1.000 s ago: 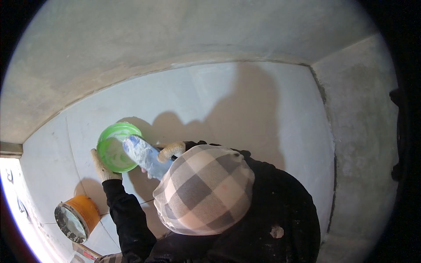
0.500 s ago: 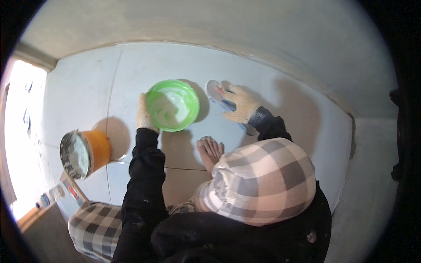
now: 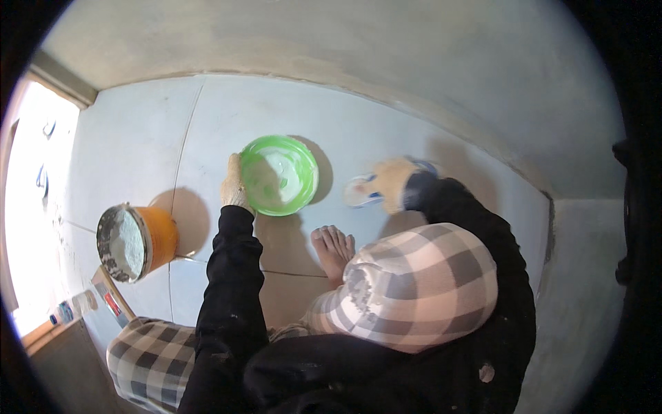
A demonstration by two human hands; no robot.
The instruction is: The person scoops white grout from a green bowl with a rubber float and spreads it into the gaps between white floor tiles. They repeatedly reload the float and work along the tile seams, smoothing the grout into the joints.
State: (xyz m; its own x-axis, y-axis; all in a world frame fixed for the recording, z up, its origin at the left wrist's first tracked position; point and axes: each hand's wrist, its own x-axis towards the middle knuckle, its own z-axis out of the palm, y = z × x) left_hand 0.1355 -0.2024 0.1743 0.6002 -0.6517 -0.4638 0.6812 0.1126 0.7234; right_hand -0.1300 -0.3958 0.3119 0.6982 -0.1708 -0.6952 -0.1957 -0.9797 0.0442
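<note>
My left hand (image 3: 235, 183), in a cream knit glove, grips the left rim of a green bowl (image 3: 315, 176). White paste (image 3: 279, 165) coats the bowl's inside, and a shadow lies across it. To the right, my gloved right hand (image 3: 393, 182) is over a white and blue flip-flop (image 3: 356, 191) at floor level. It appears to grip the flip-flop's middle, though motion blurs the fingers. Both ends of the flip-flop stick out past the glove. My bare foot (image 3: 334, 247) stands below, between the two hands.
An orange bucket (image 3: 160, 237) with a paste-smeared rim stands at left, with pale paste inside. Close to it lie a flat-bladed tool (image 3: 114, 298) and a clear bottle (image 3: 74, 305). Pale tiles (image 3: 227, 103) meet a grey wall (image 3: 331, 41) at the far side. A bright doorway opens at left.
My right hand has moved slightly right and down, and the flip-flop has turned from slanting to nearly sideways with it. My left hand still grips the bowl; the whole view has shifted slightly.
</note>
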